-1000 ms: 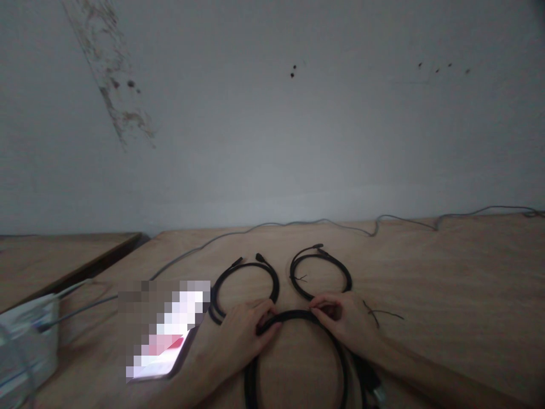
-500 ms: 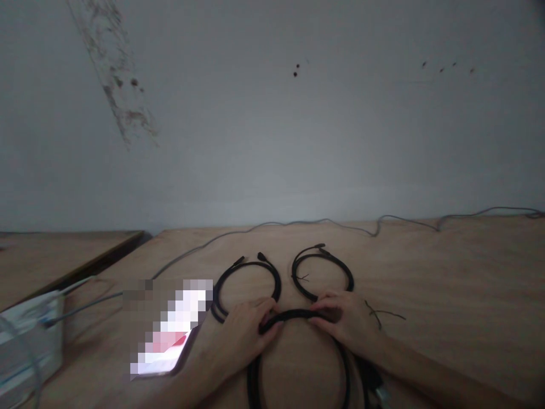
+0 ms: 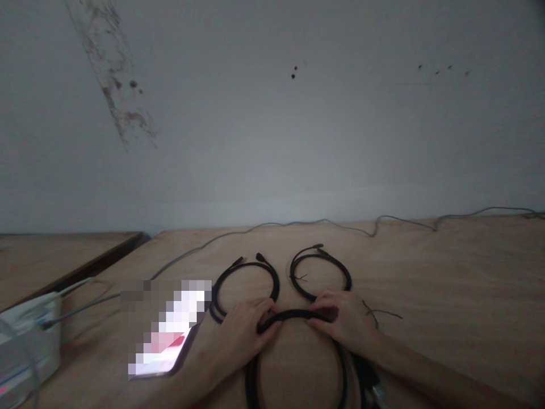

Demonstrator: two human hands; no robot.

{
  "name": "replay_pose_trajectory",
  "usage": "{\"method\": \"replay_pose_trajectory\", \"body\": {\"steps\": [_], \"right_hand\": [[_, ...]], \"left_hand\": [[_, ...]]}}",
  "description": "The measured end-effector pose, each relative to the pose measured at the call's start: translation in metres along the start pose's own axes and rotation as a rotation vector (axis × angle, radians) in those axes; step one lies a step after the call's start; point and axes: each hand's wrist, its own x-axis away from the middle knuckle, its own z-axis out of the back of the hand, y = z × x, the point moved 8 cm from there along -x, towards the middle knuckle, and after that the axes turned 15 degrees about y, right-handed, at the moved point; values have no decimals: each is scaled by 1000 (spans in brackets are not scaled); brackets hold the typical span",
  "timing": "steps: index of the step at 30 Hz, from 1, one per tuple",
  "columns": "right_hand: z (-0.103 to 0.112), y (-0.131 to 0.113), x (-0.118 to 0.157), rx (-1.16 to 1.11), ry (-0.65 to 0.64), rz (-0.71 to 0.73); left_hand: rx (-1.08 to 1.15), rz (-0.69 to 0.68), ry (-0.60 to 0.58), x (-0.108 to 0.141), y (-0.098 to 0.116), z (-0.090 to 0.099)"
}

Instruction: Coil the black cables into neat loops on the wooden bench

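A looped black cable [image 3: 295,314] lies at the bottom centre, and both hands grip its upper arc. My left hand [image 3: 249,329] is closed on the left part of that arc, thumb below and fingers above. My right hand [image 3: 343,318] pinches the arc on the right. Beyond my left hand lies a coiled black cable [image 3: 276,279] with two connectors at its top. Another coiled black cable [image 3: 346,271], with a thin tie on its left side, lies beyond my right hand. A metal-tipped connector [image 3: 374,388] shows below my right wrist.
A lit phone [image 3: 183,324], partly pixelated, lies left of my left hand. A white device [image 3: 32,335] with cords sits at the far left. Thin twist ties [image 3: 383,312] lie right of my right hand. A grey cord [image 3: 230,233] runs along the wall side of the wooden table [image 3: 447,272].
The whole view has shifted very slightly. Both hands keep their grip on the cable, and nothing else has visibly moved.
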Motion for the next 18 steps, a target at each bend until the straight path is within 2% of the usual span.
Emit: {"method": "replay_pose_trajectory", "body": {"steps": [7,14,18], "right_hand": [[-2,0,0,-66,-40,-42],[-1,-6,1,-44,-36,-1],[-1,-5,4,-38,8,31]], "left_hand": [[8,23,-12,0,-1,0],[27,9,-20,0,1,0],[11,-1,-4,0,-1,-1]]}}
